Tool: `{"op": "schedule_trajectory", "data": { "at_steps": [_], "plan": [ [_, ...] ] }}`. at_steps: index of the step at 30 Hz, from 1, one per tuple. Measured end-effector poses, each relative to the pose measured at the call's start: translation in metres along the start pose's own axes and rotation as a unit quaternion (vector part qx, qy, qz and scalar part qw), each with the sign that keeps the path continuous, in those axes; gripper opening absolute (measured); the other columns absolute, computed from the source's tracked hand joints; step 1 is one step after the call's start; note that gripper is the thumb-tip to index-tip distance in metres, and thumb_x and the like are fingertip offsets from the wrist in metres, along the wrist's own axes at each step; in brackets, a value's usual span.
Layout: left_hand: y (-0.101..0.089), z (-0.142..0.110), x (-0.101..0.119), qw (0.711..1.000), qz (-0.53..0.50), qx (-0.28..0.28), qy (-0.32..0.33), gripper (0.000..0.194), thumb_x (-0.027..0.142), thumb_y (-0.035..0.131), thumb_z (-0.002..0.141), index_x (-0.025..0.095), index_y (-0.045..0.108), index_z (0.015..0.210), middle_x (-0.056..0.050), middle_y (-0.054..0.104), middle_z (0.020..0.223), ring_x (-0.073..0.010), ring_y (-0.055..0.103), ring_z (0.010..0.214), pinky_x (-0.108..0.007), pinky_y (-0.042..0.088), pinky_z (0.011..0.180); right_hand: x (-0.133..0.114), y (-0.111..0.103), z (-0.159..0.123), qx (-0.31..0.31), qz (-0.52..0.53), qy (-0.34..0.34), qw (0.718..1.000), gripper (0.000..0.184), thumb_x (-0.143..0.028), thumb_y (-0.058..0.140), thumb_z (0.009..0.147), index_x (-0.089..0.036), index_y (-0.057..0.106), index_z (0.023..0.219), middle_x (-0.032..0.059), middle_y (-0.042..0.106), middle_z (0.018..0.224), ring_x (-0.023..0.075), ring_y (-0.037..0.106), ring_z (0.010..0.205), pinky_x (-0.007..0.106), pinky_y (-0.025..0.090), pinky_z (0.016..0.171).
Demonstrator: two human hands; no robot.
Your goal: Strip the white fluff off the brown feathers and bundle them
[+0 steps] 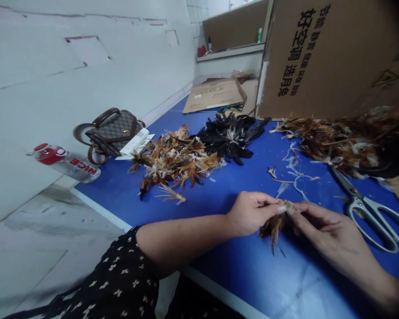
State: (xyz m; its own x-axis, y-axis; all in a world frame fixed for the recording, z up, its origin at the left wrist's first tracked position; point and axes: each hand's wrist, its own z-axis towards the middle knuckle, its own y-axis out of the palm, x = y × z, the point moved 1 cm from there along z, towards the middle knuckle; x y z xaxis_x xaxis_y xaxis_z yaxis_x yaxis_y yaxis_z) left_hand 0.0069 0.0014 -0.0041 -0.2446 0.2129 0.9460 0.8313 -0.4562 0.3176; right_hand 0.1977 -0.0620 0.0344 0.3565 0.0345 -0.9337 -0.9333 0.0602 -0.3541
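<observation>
Both hands meet over the near part of the blue table (216, 261). Between them is a small bundle of brown feathers (273, 228), its tips hanging downward. My left hand (252, 213) is closed, thumb and fingers pinching the quill end of the bundle. From the other side my right hand (329, 228) pinches the same end, its thumb almost touching the left thumb. Some fingertips are hidden behind the feathers. Thin clear strips (295, 175) lie just beyond the hands. To the right rest large scissors (369, 208) with silver handles.
Piles of brown feathers (176, 159), black feathers (232, 135) and more brown feathers (339, 137) cover the far table. A handbag (115, 130) and a red-capped bottle (66, 163) stand by the left wall. A cardboard panel (335, 57) rises behind, near flat cardboard (213, 94).
</observation>
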Motion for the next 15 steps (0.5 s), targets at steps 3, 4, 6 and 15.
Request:
{"op": "schedule_trajectory", "data": {
  "at_steps": [3,4,6,15],
  "plan": [
    [0.001,-0.001,0.001,1.0,0.007,0.02,-0.005,0.063,0.064,0.105,0.069,0.012,0.088,0.099,-0.012,0.085,0.099,-0.0158,0.074,0.082,-0.038,0.065,0.094,0.003,0.002,0.001,0.003,0.025,0.032,0.999,0.059,-0.078,0.091,0.081,-0.022,0.087,0.099,0.0036,0.074,0.068,0.0179,0.066,0.06,0.025,0.054,0.055],
    [0.002,-0.002,0.001,1.0,0.009,0.025,-0.009,0.062,0.063,0.105,0.069,0.012,0.088,0.099,-0.011,0.085,0.097,-0.015,0.073,0.08,-0.036,0.064,0.091,0.003,0.003,0.001,-0.001,0.035,0.037,0.999,0.059,-0.077,0.092,0.08,-0.021,0.086,0.098,0.0039,0.075,0.069,0.0178,0.067,0.06,0.026,0.055,0.056],
    [0.003,-0.002,0.001,0.999,0.01,0.027,-0.016,0.06,0.062,0.104,0.071,0.012,0.087,0.099,-0.011,0.085,0.096,-0.0138,0.072,0.078,-0.034,0.063,0.089,0.005,0.003,0.001,-0.009,0.053,0.043,0.998,0.058,-0.074,0.096,0.077,-0.021,0.084,0.096,0.0045,0.077,0.072,0.0178,0.068,0.062,0.026,0.057,0.058],
    [0.005,-0.004,0.006,0.997,-0.035,0.039,-0.051,0.06,0.058,0.107,0.069,0.012,0.083,0.1,-0.009,0.083,0.095,-0.0133,0.072,0.079,-0.029,0.061,0.079,0.016,0.001,0.001,-0.023,0.08,0.077,0.994,0.058,-0.071,0.1,0.073,-0.021,0.082,0.097,0.0054,0.08,0.082,0.0173,0.068,0.069,0.025,0.058,0.061]
  ]
}}
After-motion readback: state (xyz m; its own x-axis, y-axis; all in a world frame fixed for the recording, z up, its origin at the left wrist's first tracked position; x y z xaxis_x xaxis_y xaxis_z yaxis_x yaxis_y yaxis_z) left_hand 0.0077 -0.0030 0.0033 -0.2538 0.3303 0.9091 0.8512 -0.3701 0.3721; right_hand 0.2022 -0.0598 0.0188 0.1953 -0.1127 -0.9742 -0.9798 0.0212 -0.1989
